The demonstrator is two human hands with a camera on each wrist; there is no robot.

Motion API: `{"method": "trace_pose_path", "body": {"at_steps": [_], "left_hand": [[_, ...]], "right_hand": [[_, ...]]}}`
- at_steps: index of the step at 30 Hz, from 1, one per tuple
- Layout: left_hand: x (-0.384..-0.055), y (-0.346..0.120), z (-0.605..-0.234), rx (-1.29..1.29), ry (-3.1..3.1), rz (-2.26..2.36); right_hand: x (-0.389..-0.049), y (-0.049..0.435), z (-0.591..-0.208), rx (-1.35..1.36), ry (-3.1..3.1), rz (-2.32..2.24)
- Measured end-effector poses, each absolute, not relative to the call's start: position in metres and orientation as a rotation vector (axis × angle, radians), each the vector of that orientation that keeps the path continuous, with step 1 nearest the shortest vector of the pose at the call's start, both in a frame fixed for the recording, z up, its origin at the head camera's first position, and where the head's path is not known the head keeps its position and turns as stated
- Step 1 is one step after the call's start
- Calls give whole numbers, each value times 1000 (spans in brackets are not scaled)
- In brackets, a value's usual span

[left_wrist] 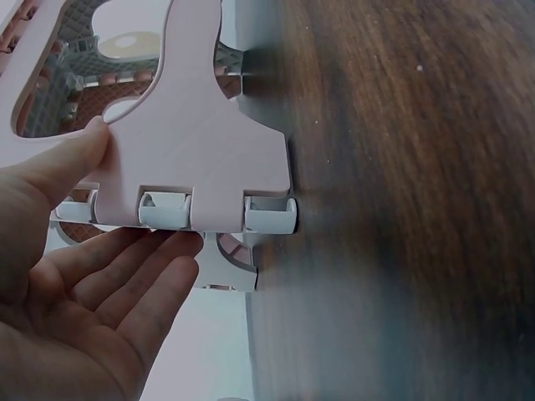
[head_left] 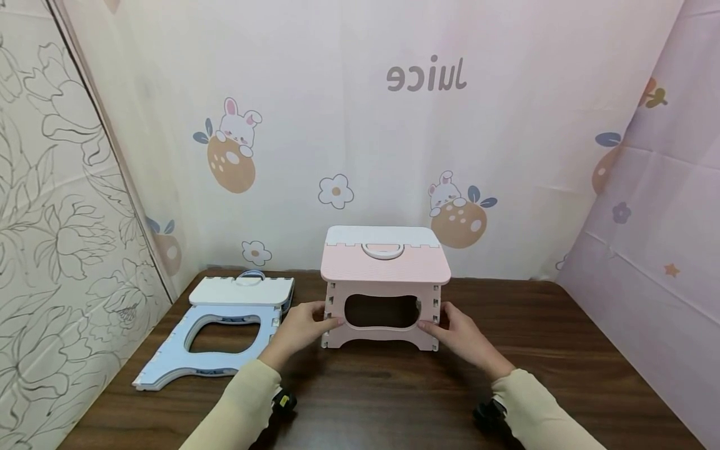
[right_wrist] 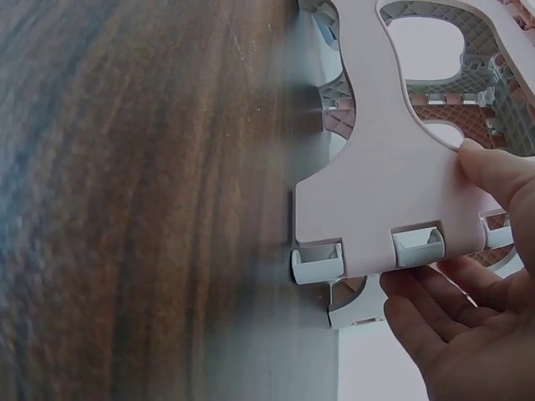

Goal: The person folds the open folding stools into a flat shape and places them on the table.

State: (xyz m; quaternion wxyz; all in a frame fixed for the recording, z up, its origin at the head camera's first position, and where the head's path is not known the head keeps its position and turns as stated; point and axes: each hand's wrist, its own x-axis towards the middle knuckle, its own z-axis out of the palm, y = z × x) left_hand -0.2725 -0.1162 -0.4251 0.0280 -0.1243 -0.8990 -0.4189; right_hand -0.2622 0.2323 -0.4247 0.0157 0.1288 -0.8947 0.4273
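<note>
A pink and white folding step stool point(head_left: 385, 265) stands unfolded and upright on the wooden table, its white carry handle lying on the top. My left hand point(head_left: 300, 328) grips the left edge of its front panel, thumb on the pink face and fingers behind the side, as the left wrist view shows near the white hinges point(left_wrist: 165, 210). On the opposite edge my right hand point(head_left: 462, 333) holds it the same way, thumb point(right_wrist: 493, 167) beside the oval opening. A blue and white folding stool point(head_left: 242, 292) lies folded flat at the left of the table.
The dark wooden table point(head_left: 360, 400) has a patterned curtain point(head_left: 337, 125) behind it, with further hangings along the left and right sides. The blue stool lies close beyond my left forearm.
</note>
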Motion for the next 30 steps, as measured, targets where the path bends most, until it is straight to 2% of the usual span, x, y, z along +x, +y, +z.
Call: {"method": "trace_pose_path", "body": {"at_steps": [30], "left_hand": [[-267, -114, -426, -401, -2738, -1251]], "right_hand": [[-263, 229, -431, 405, -2752, 1251]]}}
